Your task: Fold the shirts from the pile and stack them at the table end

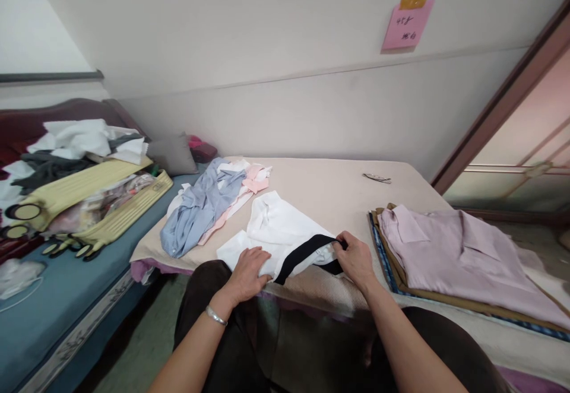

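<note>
A white garment [285, 221] with a wide black band [307, 253] along its near edge lies on the table before me, partly crumpled. My right hand [355, 259] pinches the black band at its right end and lifts it slightly, so that the band bows up and the inner side shows. On the near left part of the cloth rests my left hand [249, 271], its fingers stretched over the white fabric and its thumb close to the band. A silver bracelet [216, 316] is on the left wrist.
Loose blue, pink and white clothes [200, 203] lie at the left. Flat folded clothes with a mauve shirt [445, 244] on top are at the right. A small pair of thread snips [377, 178] sits near the wall. A bed [102, 280] with bags stands farther left.
</note>
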A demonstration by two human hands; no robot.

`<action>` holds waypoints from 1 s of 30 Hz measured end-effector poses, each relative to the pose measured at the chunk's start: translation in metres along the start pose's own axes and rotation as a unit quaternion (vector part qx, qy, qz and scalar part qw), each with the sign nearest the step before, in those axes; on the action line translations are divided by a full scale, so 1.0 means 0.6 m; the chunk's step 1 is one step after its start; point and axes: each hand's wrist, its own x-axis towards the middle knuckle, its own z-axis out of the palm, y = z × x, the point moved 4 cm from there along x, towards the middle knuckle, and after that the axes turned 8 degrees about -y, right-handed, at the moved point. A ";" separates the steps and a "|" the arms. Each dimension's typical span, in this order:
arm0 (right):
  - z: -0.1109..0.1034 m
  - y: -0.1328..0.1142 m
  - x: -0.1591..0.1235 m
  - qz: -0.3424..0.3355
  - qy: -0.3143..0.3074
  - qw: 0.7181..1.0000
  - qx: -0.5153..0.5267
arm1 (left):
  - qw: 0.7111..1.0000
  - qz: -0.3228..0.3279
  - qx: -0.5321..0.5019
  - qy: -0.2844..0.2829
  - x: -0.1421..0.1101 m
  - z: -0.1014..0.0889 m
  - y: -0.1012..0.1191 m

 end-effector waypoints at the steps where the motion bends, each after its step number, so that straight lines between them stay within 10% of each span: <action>1: 0.000 -0.001 0.000 0.000 -0.002 1.000 -0.001 | 1.000 -0.001 0.004 -0.002 -0.003 0.002 -0.001; 30: -0.013 -0.001 0.006 -0.053 -0.002 0.993 0.108 | 0.994 -0.100 -0.024 -0.031 0.058 0.010 -0.004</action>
